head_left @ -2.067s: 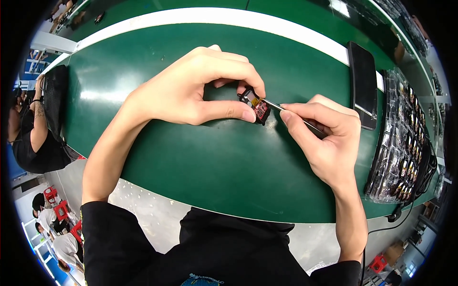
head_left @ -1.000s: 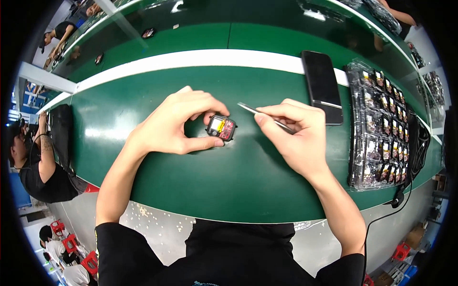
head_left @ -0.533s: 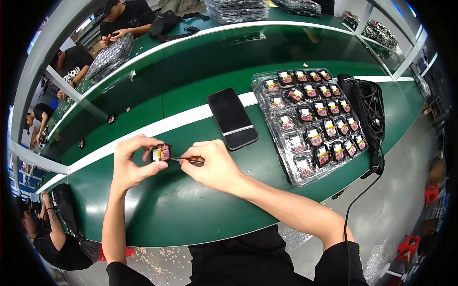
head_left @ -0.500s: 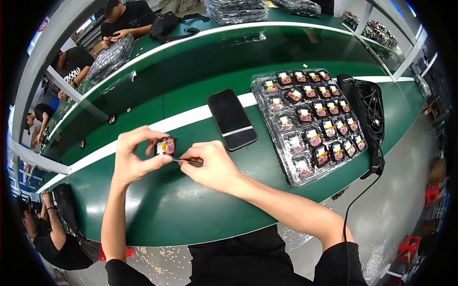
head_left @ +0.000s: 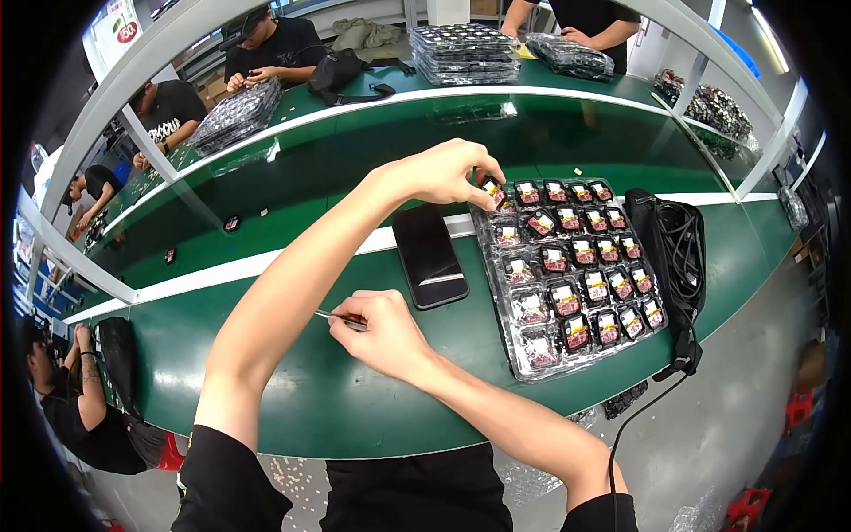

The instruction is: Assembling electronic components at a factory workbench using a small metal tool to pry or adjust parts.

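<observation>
My left hand [head_left: 443, 173] reaches to the far left corner of a clear plastic tray [head_left: 502, 330]. Its fingers are closed on a small black piece [head_left: 494, 191] with a red, yellow and white label, held at the corner compartment. The fingertips hide part of that piece. Rows of similar labelled pieces [head_left: 566, 298] sit in the tray's compartments. Over the green table, left of the tray, my right hand [head_left: 383, 330] grips a thin metal tool [head_left: 327, 314]. The tool's tip points left, toward my left forearm. Its other end is hidden in the hand.
A black phone [head_left: 430, 257] lies left of the tray. Right of the tray is a black pouch with a coiled cable [head_left: 681, 257]. Two loose black pieces [head_left: 231, 223] rest beyond the white strip. Stacked trays [head_left: 465, 55] and people at work are across the table.
My left hand has moved right and away from me, carrying the labelled piece from the metal tool's tip to the tray corner. My right hand still holds the tool. The view has tilted up.
</observation>
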A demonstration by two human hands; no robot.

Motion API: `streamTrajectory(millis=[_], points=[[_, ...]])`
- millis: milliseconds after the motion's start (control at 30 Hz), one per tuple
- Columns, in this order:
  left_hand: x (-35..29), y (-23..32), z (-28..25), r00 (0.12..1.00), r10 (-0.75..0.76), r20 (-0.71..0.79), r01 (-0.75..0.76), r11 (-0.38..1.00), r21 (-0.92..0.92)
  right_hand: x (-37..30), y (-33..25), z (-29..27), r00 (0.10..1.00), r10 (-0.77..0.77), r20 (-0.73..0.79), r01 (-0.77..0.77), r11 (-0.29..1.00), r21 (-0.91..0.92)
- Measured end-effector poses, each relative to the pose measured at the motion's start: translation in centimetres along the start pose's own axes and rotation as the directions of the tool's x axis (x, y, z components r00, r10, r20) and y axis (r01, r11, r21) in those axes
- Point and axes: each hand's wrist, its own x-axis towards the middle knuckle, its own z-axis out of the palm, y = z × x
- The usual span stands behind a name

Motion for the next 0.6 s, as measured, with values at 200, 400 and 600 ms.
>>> streamTrajectory(millis=[200,400,600], points=[[0.8,1.1,-0.5,0.995,-0.05,0.091,0.05,0.999,0.01,-0.1,-0.1,0.8,0.999,-0.045,0.019,0.045,0.999,0.001],[-5.1,1.0,-1.7,0.977,-0.015,-0.214,0.016,1.0,0.005,-0.1,-1.0,-0.2,0.999,-0.034,-0.032,0.033,0.999,-0.029],[-21.0,-8.0,-2.4,0.815,-0.367,-0.449,0.526,0.794,0.306,-0.3,-1.4,-0.6,1.0,0.001,-0.005,-0.002,0.999,-0.051]])
